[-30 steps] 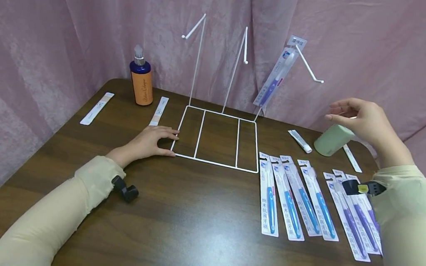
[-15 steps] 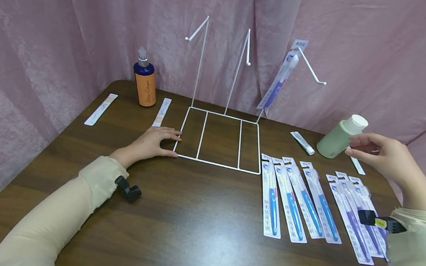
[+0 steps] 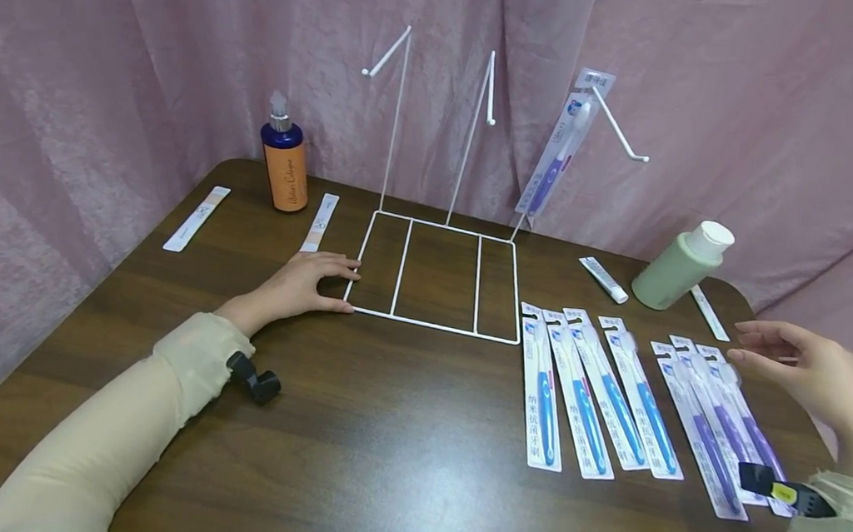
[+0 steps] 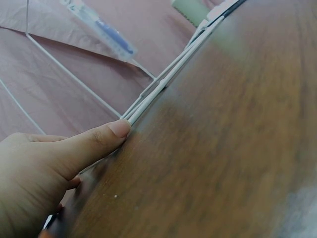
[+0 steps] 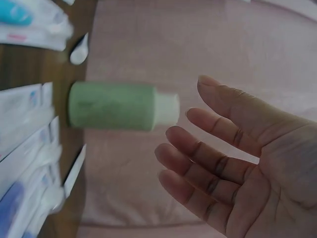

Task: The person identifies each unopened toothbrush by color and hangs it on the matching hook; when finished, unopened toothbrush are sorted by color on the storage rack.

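My left hand [image 3: 300, 288] holds the front left corner of a white wire display rack [image 3: 432, 327]. Its thumb is against the front bar, as the left wrist view also shows, and its fingers reach the side bar. One packaged purple toothbrush [image 3: 555, 159] hangs on the rack's right hook. My right hand [image 3: 809, 371] hovers at the right, relaxed and holding nothing. It is just beyond several overlapping packaged purple toothbrushes [image 3: 718, 423]. Left of these lie several packaged blue toothbrushes [image 3: 585, 395]. In the right wrist view my spread fingers appear in front of a green bottle [image 5: 114, 106].
Behind the toothbrushes are a small white tube [image 3: 603, 280] and a narrow white packet [image 3: 709, 312]. At the back left stands a blue and orange pump bottle [image 3: 284, 163], with slim white packets [image 3: 197, 219] nearby. A pink curtain [image 3: 188, 47] hangs behind the table.
My right hand has come down and toward the right, away from the green bottle to the purple toothbrushes. The hanging toothbrush has swung slightly. My left hand stays at the rack's corner.
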`<action>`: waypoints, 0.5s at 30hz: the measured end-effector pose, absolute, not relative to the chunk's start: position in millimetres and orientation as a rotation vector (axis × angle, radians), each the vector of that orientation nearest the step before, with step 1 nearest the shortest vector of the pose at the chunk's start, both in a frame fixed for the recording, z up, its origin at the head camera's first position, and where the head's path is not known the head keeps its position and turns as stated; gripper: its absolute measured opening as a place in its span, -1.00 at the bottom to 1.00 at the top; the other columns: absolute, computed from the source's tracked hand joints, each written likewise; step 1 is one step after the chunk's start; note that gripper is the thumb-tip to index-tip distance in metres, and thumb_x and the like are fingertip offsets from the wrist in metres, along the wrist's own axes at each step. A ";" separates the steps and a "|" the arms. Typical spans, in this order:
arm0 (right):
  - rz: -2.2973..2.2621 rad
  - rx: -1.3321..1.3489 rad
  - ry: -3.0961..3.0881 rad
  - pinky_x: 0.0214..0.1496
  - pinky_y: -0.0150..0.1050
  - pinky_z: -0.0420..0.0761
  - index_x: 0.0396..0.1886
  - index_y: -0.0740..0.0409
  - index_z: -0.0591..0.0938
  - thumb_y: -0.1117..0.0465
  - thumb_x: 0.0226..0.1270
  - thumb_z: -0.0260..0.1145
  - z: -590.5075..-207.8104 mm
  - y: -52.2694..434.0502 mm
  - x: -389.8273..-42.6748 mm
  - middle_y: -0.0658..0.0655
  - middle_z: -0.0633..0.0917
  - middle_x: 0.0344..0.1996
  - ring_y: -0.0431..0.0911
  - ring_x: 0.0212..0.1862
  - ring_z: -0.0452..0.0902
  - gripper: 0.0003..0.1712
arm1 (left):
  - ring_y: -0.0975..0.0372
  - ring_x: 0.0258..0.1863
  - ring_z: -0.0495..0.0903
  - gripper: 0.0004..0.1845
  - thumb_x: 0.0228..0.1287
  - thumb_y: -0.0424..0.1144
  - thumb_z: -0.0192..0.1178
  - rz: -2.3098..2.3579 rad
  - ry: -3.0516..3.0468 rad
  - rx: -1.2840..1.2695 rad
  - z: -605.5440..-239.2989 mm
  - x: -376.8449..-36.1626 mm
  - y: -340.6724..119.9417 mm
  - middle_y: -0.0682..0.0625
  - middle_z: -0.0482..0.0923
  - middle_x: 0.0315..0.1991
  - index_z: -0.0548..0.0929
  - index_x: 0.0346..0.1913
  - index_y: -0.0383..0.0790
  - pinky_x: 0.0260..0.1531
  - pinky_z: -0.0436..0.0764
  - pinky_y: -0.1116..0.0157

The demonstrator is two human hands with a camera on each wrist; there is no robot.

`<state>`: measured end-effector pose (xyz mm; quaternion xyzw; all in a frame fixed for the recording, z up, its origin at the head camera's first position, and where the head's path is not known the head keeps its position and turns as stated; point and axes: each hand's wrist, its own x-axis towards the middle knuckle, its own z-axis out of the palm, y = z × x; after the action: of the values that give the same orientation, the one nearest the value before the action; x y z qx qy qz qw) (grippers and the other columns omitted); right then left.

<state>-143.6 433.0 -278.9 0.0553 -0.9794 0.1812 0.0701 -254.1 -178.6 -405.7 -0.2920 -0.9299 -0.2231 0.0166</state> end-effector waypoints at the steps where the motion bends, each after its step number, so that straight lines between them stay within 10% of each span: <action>1: 0.550 0.156 -2.945 -0.41 -0.62 0.28 0.01 0.27 0.58 0.10 0.21 0.41 -283.1 438.1 -141.1 -0.67 0.42 -0.45 -0.77 -0.38 0.29 -0.54 | -0.03 0.39 0.30 -0.39 0.03 0.05 0.42 -0.687 -2.889 -0.909 -405.7 -254.2 -178.3 -0.07 0.44 0.33 0.61 0.16 -0.14 0.34 0.15 -0.17; 11: 0.594 0.075 -3.005 -0.46 -0.66 0.32 0.05 0.45 0.54 0.10 0.25 0.37 -321.7 478.4 -124.4 -0.63 0.43 -0.45 -0.73 -0.39 0.31 -0.46 | -0.03 0.40 0.29 -0.38 0.04 0.05 0.41 -0.697 -2.897 -0.912 -407.7 -254.4 -178.4 -0.06 0.43 0.34 0.61 0.17 -0.13 0.36 0.14 -0.17; 15: 0.581 0.072 -3.019 -0.47 -0.68 0.34 0.03 0.52 0.53 0.14 0.25 0.37 -334.5 489.8 -120.4 -0.13 0.72 -0.45 -0.72 -0.40 0.30 -0.46 | -0.03 0.40 0.28 -0.38 0.05 0.05 0.41 -0.693 -2.901 -0.908 -407.2 -255.0 -178.3 -0.06 0.43 0.34 0.60 0.18 -0.13 0.36 0.13 -0.16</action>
<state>-120.4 489.8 -334.5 0.0233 -0.9812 0.1889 0.0329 -255.0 -178.3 -407.2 -0.2913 -0.9304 -0.2224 0.0120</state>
